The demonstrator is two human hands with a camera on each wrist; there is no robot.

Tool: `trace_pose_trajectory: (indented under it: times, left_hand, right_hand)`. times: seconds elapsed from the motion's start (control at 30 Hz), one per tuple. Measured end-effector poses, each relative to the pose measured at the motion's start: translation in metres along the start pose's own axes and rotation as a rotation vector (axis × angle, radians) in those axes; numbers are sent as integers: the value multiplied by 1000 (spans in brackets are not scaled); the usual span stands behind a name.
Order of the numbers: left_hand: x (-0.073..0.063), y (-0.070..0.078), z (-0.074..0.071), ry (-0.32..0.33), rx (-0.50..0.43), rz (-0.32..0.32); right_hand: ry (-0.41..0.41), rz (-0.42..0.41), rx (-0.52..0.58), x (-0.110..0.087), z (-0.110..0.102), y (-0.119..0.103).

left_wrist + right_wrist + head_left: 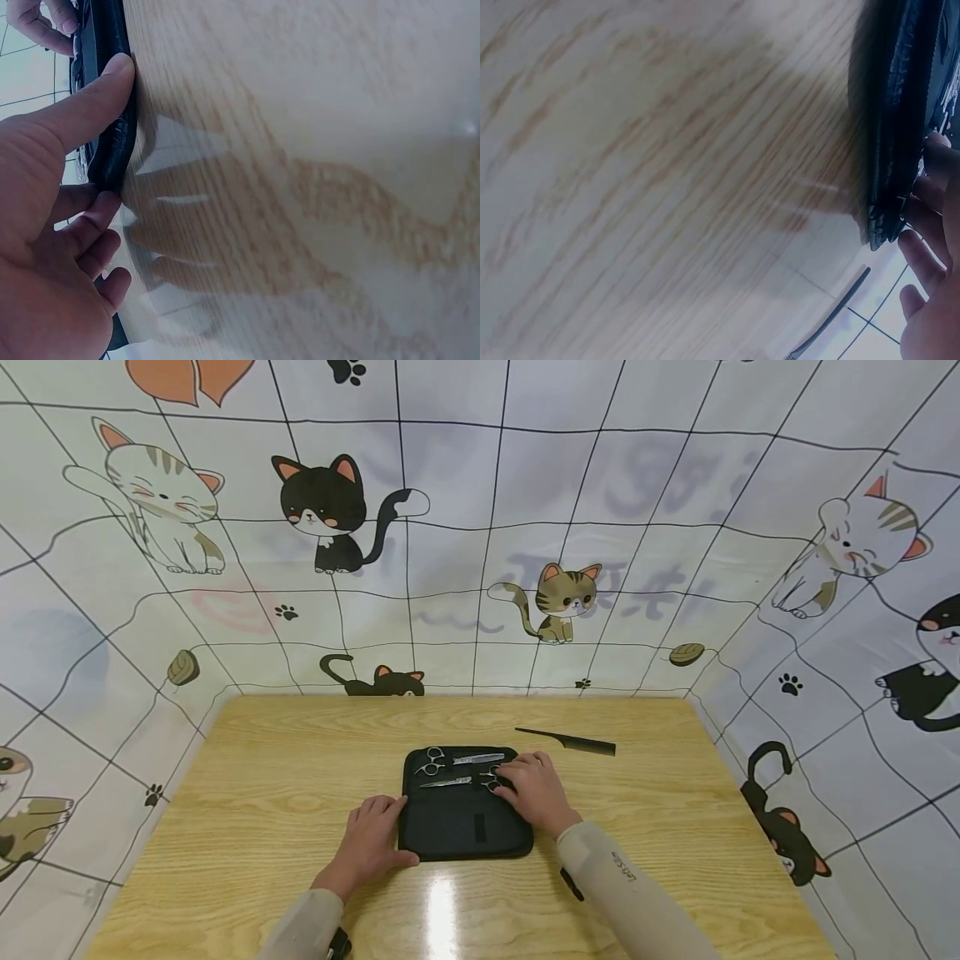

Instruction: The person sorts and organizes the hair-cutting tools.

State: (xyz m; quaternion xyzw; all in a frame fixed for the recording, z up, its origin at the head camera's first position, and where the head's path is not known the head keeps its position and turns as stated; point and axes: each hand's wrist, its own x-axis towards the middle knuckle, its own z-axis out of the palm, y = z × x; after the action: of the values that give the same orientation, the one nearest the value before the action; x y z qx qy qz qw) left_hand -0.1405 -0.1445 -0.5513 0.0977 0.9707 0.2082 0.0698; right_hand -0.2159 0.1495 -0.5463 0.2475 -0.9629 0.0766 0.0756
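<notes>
A flat black zip case lies open on the table, with two pairs of scissors on its upper part. The upper pair looks like thinning scissors, its finger rings to the left. Below it are plain scissors, blades to the left and rings under my right hand. My right thumb and fingertips pinch at those rings, partly hidden in the right wrist view. At the case's near left corner, my left hand holds the edge, thumb in front and fingers along the side; the left wrist view shows this hold.
A black tail comb lies behind and right of the case, its thin tail pointing left. The wooden table meets cat-printed cloth walls at the back and sides. Light glares off the tabletop near its front.
</notes>
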Motion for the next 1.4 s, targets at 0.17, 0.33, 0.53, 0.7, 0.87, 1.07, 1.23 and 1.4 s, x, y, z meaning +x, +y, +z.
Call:
trace_pose_trajectory:
  times: [0.17, 0.33, 0.53, 0.7, 0.87, 1.07, 1.23, 1.4]
  left_hand:
    - [1, 0, 1, -1, 5, -1]
    - [1, 0, 0, -3, 3, -2]
    - [1, 0, 0, -4, 9, -4]
    - [0, 0, 0, -7, 15, -7]
    - [1, -1, 1, 0, 16, -2]
    - [1, -2, 1, 8, 13, 2]
    - [0, -2, 2, 6, 15, 2]
    - [-1, -2, 0, 13, 12, 7]
  right_hand:
    - [4, -3, 5, 0, 1, -1]
    - [12, -15, 17, 0, 0, -1]
    - [34, -33, 44, -1, -1, 3]
    - [76, -48, 74, 0, -2, 9]
    - [127, -38, 52, 1, -1, 18]
    - [125, 5, 1, 2, -2, 31]
    - [98, 63, -28, 0, -6, 44]
    - [19, 151, -86, -4, -7, 59]
